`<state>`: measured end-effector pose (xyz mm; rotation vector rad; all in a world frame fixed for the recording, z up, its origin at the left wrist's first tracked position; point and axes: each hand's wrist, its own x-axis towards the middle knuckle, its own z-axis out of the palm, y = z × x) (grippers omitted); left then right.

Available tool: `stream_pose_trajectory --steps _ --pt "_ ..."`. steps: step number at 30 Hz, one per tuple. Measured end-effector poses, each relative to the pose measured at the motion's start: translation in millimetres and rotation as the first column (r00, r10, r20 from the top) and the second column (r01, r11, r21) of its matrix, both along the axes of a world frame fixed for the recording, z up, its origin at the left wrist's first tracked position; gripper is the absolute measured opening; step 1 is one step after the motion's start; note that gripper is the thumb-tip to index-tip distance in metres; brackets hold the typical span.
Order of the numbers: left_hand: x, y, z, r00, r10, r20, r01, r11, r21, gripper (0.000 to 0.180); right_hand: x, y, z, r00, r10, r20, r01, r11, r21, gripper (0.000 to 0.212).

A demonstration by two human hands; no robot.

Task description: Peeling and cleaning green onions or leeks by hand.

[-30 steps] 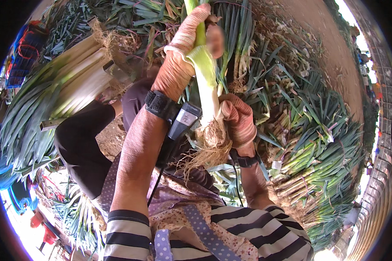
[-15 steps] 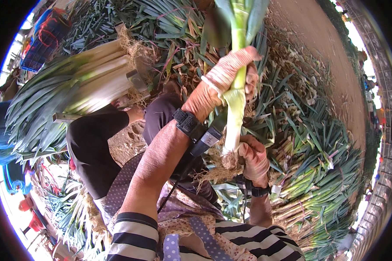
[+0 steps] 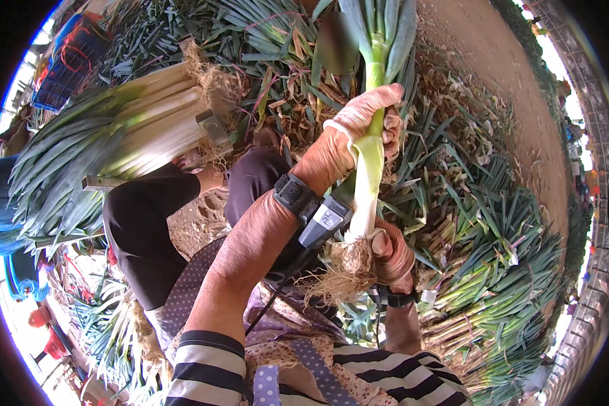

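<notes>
I hold one leek (image 3: 367,177) upright in front of me, its white stalk below and green leaves above. My left hand (image 3: 358,128), in a thin pinkish glove, is wrapped around the stalk where it turns green. My right hand (image 3: 392,254), gloved the same way, grips the bottom end just above the tangled brown roots (image 3: 342,271). A black band with a small device (image 3: 311,206) sits on my left wrist.
A stack of cleaned leeks (image 3: 115,142) lies on a metal frame at the left. Heaps of untrimmed leeks (image 3: 494,271) cover the ground at the right. Dry leaf trimmings (image 3: 284,101) lie ahead. Bare soil (image 3: 494,61) stretches at the upper right.
My left hand has slid up along the leek stalk. The view has shifted so both hands and the leek now sit further right and lower.
</notes>
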<state>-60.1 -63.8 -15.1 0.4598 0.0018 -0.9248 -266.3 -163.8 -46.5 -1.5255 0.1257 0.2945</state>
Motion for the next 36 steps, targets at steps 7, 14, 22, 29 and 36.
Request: stream_pose_trajectory --steps 7,14,22,29,36 --pt "11 13 -2 0.971 0.216 0.101 -0.214 0.976 -0.029 0.02 -9 36 23 0.828 -0.557 -0.07 0.561 0.823 0.087 0.044" --pt "4 11 -13 0.99 0.129 0.051 -0.123 0.986 -0.114 0.019 -45 51 28 0.629 -0.767 -0.127 0.773 0.635 -0.011 0.032" --pt "45 48 24 0.731 0.574 0.369 -0.503 0.818 -0.277 0.01 -170 28 39 0.704 -0.636 0.314 0.707 0.594 -0.384 0.018" --pt "43 55 -25 0.795 0.586 0.157 -0.513 0.787 -0.344 0.019 -131 -52 -5 0.849 -0.408 0.337 0.434 0.172 -0.884 0.037" --pt "32 61 -6 0.819 0.437 0.372 -0.326 0.887 -0.326 0.014 0 12 39 0.725 -0.166 0.668 0.597 0.636 -0.489 0.03"
